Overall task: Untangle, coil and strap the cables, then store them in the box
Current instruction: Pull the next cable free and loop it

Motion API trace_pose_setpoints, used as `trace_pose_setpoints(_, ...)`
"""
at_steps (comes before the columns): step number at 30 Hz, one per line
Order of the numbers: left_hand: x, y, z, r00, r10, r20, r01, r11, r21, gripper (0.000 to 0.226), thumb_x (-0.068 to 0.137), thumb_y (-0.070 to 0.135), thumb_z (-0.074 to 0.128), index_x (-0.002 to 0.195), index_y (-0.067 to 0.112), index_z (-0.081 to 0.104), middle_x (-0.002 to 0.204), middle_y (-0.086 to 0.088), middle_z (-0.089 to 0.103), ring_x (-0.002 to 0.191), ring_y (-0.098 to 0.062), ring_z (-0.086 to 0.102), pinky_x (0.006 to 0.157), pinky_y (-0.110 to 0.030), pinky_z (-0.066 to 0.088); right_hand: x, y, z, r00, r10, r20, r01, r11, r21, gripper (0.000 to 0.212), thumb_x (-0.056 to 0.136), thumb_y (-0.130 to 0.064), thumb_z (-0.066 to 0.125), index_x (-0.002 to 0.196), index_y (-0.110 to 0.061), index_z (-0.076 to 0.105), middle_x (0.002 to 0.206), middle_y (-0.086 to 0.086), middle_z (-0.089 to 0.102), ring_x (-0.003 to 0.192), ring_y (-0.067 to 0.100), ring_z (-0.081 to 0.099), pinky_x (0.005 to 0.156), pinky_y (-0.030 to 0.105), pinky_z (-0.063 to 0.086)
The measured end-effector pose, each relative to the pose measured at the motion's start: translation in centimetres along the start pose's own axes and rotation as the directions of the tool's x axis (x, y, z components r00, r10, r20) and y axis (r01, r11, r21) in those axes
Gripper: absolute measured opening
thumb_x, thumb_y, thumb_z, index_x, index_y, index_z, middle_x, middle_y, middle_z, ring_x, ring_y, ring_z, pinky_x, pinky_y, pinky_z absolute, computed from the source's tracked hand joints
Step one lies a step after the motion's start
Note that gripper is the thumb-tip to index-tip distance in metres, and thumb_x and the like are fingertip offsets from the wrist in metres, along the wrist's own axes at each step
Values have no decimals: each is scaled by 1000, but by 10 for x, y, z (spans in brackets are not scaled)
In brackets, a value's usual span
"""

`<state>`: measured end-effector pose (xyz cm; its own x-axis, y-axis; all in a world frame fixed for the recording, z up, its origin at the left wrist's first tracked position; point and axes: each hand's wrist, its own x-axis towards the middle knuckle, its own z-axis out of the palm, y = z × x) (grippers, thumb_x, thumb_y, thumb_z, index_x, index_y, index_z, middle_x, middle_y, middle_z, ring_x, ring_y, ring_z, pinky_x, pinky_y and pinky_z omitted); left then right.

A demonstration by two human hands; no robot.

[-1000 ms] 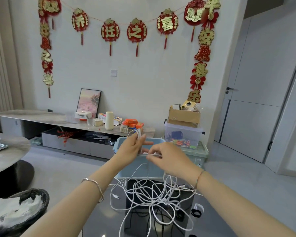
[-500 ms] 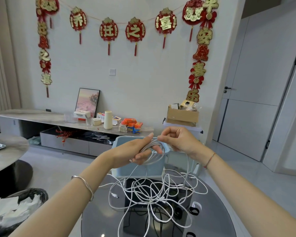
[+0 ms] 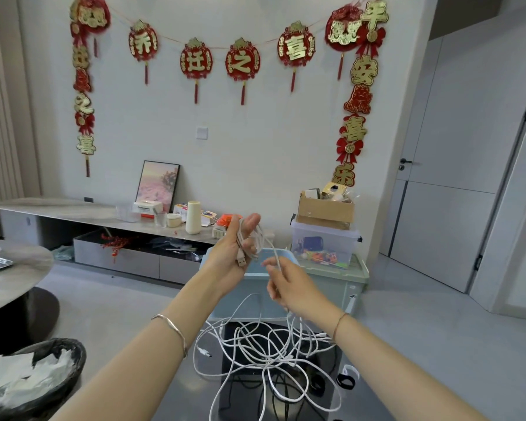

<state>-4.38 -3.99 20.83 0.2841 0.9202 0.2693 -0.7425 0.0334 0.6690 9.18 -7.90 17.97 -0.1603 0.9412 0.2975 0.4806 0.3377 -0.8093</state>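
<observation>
My left hand [image 3: 236, 249] is raised palm-up over the light blue box [image 3: 252, 296] and holds a small coil of white cable, its USB plug [image 3: 241, 261] hanging below the palm. My right hand [image 3: 289, 285] is lower and to the right, fingers curled round the same white cable where it runs down from the coil. Below both hands a tangle of white cables [image 3: 268, 357] lies spread on the dark round glass table [image 3: 195, 396]. Black straps [image 3: 345, 381] lie at the table's right edge.
A black basket with white paper [image 3: 28, 378] sits at lower left. A grey round table [image 3: 9, 268] stands on the left. Behind the blue box are a green-lidded bin [image 3: 357, 279], a clear storage bin [image 3: 324, 243] and a cardboard box [image 3: 325, 212].
My right hand has dropped from beside the left hand's fingertips to lower right, drawing the cable down. My left hand turned upward with the coil on it.
</observation>
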Motion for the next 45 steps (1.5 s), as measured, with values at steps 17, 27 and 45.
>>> trace_pose_setpoints(17,-8,-18,-24,984,16,178,-178,180,967,31,102,33,36,91,9,51,58,4,63,52,-9,59,62,-23,47,-3,-12,-31,981,-92,169,142,938,-317,39,85,-45,64,68,-11,70,36,-9,38,37,3,33,41,13,23)
trace_pose_setpoints(27,-21,-13,-1,899,-382,215,5,501,866,53,100,52,29,67,21,57,46,8,20,43,-10,16,42,-16,22,37,-8,-57,975,-184,-122,190,981,36,46,95,-32,53,53,-17,44,45,-7,40,40,4,34,46,12,33)
trace_pose_setpoints(45,13,-10,-6,996,60,-70,-49,986,159,47,101,42,32,134,12,48,61,12,55,37,-1,36,40,-12,33,11,22,-18,990,-84,111,119,924,-364,31,103,-23,31,110,-11,58,58,-2,53,52,7,47,61,26,40)
